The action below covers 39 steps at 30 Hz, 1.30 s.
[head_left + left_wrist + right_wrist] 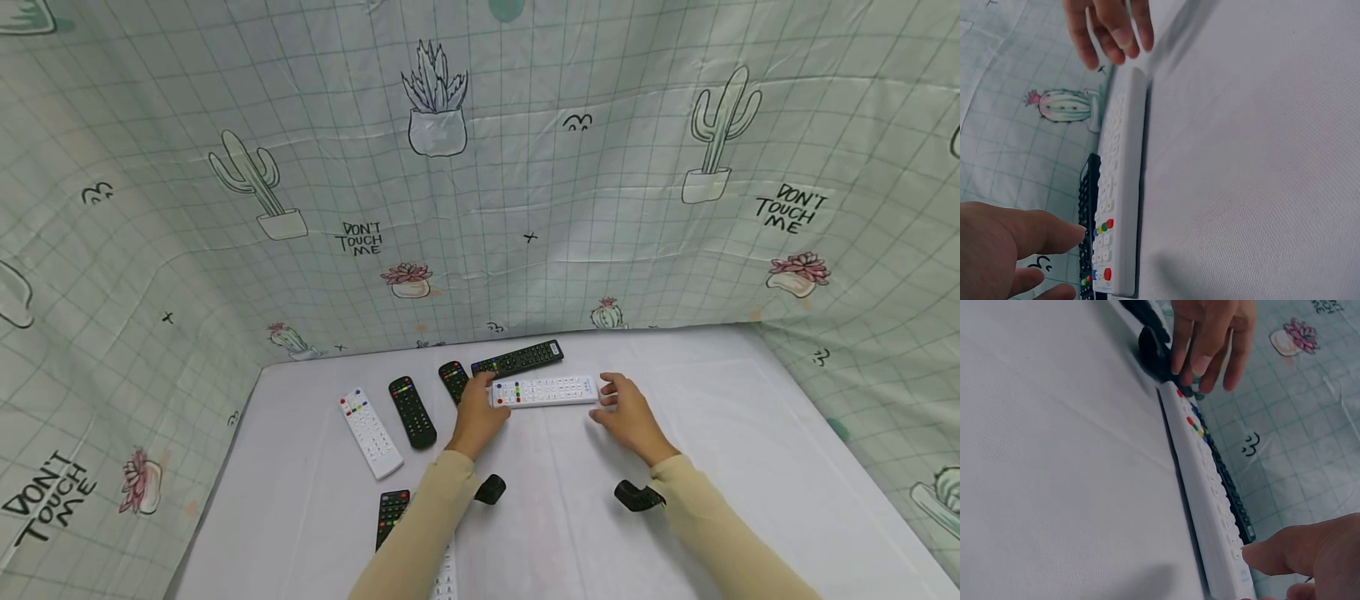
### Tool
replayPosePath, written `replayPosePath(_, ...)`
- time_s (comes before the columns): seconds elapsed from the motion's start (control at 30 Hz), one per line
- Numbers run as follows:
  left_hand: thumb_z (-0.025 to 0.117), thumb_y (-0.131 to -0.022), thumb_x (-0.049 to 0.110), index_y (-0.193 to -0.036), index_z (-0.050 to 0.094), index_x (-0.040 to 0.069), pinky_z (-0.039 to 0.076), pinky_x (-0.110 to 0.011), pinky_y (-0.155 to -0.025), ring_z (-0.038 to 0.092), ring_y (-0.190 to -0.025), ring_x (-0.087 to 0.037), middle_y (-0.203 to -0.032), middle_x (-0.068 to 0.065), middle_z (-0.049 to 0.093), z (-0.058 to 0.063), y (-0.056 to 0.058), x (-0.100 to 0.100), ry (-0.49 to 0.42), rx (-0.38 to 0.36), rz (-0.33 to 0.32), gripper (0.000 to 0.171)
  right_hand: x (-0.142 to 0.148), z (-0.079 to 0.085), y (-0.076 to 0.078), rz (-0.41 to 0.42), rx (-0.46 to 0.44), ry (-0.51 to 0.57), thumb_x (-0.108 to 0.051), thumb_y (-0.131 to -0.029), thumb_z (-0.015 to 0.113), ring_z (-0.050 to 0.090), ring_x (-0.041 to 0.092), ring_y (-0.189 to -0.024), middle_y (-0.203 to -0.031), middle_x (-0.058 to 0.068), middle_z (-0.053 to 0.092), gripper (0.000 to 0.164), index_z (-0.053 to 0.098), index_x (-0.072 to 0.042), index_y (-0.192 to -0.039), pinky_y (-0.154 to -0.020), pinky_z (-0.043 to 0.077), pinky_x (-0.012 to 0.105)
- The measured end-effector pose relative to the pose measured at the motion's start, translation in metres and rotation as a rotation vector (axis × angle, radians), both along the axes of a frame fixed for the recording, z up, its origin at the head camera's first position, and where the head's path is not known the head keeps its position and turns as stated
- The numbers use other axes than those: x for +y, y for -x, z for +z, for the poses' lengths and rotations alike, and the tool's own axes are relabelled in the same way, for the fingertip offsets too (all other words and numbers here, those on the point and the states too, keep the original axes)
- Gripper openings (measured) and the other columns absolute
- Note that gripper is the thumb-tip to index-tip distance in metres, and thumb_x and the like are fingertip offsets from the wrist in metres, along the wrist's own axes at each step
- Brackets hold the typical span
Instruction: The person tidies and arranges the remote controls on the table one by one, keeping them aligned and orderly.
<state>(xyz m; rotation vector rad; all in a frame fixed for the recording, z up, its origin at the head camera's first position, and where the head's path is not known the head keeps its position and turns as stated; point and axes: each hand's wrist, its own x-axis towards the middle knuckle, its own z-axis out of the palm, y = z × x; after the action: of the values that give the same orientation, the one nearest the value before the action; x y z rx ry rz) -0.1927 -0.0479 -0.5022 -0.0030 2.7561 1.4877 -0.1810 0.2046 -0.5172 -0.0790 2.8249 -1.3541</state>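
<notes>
A white remote control lies crosswise on the table, its coloured buttons toward the left end. At that left end is my left hand, thumb and fingers spread around the corner. My right hand is at the opposite end with its fingers loosely bent and parted. In the right wrist view, the right thumb comes right up to the end of the white remote. The left thumb overlaps a black remote in the left wrist view. That black remote lies just behind the white one.
Left of my hands lie a white remote and a black remote. Another black remote is partly covered by my left hand. Nearer, my left sleeve partly hides a black remote and a white remote. A patterned cloth encloses the table.
</notes>
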Motion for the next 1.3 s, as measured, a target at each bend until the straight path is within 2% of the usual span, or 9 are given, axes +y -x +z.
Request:
replayPosePath(0.3,0.076,-0.084,-0.005,-0.149,0.051,-0.007,0.044,-0.059,-0.114,0.054,-0.134,-0.044,-0.150,-0.030,0.052,-0.002,0.004,0.007,0.024,-0.028,-0.006,0.070,0.002,-0.002,0.010,-0.009,-0.031,-0.020,0.004,-0.089,0.073,0.060,0.045,-0.116,-0.129,0.035,0.055,0.066,0.042,0.017,-0.146,-0.096,0.054,0.056)
replayPosePath(0.5,0.077,-0.084,-0.005,-0.148,0.048,-0.010,0.046,-0.059,-0.110,0.057,-0.125,-0.043,-0.147,-0.032,0.052,-0.001,0.004,0.012,0.044,-0.050,-0.020,0.071,0.001,-0.005,0.014,0.004,-0.061,-0.017,0.003,-0.089,0.073,0.059,0.047,-0.121,-0.134,0.036,0.054,0.068,0.041,0.017,-0.147,-0.099,0.053,0.056)
replayPosePath(0.67,0.078,-0.086,-0.002,-0.150,0.047,-0.009,0.046,-0.058,-0.112,0.057,-0.127,-0.044,-0.149,-0.032,0.050,0.002,0.003,0.016,0.058,-0.083,-0.022,0.072,-0.002,-0.006,0.017,0.021,-0.104,-0.015,0.002,-0.091,0.073,0.058,0.048,-0.125,-0.140,0.038,0.052,0.070,0.038,0.015,-0.150,-0.099,0.054,0.056)
replayPosePath(0.9,0.079,-0.085,-0.001,-0.150,0.047,-0.009,0.053,-0.055,-0.101,0.060,-0.113,-0.040,-0.146,-0.032,0.048,0.003,0.004,0.020,0.065,-0.108,-0.044,0.072,-0.004,-0.007,0.021,0.038,-0.133,-0.039,0.002,-0.091,0.072,0.058,0.049,-0.127,-0.145,0.040,0.050,0.075,0.034,0.014,-0.155,-0.101,0.054,0.056)
replayPosePath(1.03,0.080,-0.085,-0.002,-0.148,0.050,-0.007,0.052,-0.053,-0.104,0.059,-0.114,-0.039,-0.143,-0.030,0.048,0.003,0.005,0.022,0.080,-0.102,-0.062,0.070,-0.001,-0.009,0.022,0.037,-0.127,-0.049,0.003,-0.090,0.073,0.060,0.048,-0.125,-0.143,0.040,0.051,0.074,0.035,0.015,-0.153,-0.098,0.055,0.054)
replayPosePath(1.3,0.080,-0.081,-0.009,-0.144,0.056,-0.004,0.051,-0.052,-0.107,0.058,-0.117,-0.037,-0.140,-0.029,0.049,0.000,0.004,0.024,0.076,-0.069,-0.082,0.067,0.010,-0.012,0.016,0.014,-0.068,-0.101,0.008,-0.084,0.075,0.060,0.039,-0.104,-0.121,0.035,0.057,0.067,0.047,0.019,-0.144,-0.090,0.052,0.049)
